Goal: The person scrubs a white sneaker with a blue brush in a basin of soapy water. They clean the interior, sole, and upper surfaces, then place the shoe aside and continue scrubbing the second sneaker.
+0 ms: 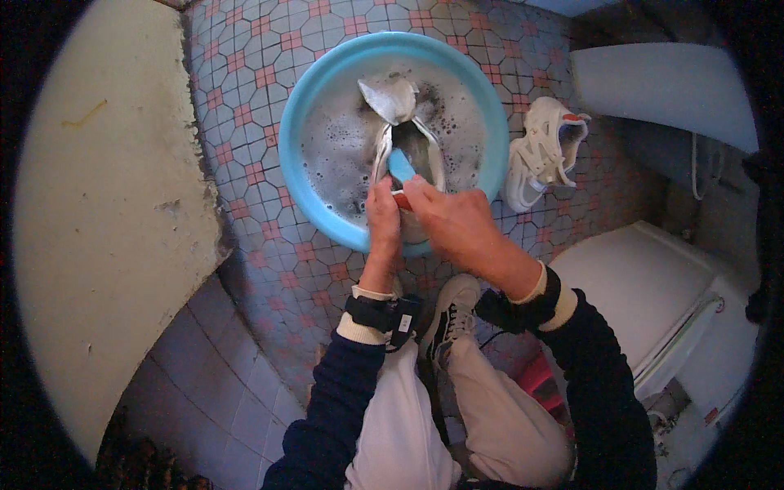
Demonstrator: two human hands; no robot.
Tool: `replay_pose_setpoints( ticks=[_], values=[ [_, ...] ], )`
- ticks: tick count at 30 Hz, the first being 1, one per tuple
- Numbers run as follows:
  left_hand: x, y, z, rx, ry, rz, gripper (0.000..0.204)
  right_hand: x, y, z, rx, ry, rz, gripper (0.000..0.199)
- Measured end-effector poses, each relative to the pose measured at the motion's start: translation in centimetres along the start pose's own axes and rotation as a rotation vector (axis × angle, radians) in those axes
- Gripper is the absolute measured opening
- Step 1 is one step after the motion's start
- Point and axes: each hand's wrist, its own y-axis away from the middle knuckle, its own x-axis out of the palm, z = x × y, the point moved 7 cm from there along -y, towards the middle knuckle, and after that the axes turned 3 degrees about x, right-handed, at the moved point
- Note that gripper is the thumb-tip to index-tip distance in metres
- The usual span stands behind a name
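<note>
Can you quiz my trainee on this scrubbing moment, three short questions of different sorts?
1. True or false: the shoe being scrubbed lies in the blue basin of soapy water.
2. Which hand grips the blue brush? A) left hand B) right hand
3. Fill in: the second white shoe lies on the tiled floor, to the basin's ____.

Key: 1 true; 2 B; 3 right.
</note>
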Motion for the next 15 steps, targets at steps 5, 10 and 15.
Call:
replay_pose_setpoints(
  ticks=[5, 10, 15],
  values=[
    [0.7, 0.0, -1.3, 0.230, -0.164, -0.092, 0.033, -0.3, -3.1, -2.0, 0.118, 0.088, -0.177, 0.025],
    [0.5, -1.0, -0.7, 0.089, -0.112, 0.080, 0.035, 1.9, -1.0, -0.4, -0.015, -0.012, 0.065, 0.023],
    [0.2, -0.2, -0.9, 0.240, -0.095, -0.007, 0.033, 0.9, -1.6, -0.4, 0.037, -0.016, -0.074, 0.026]
  ],
)
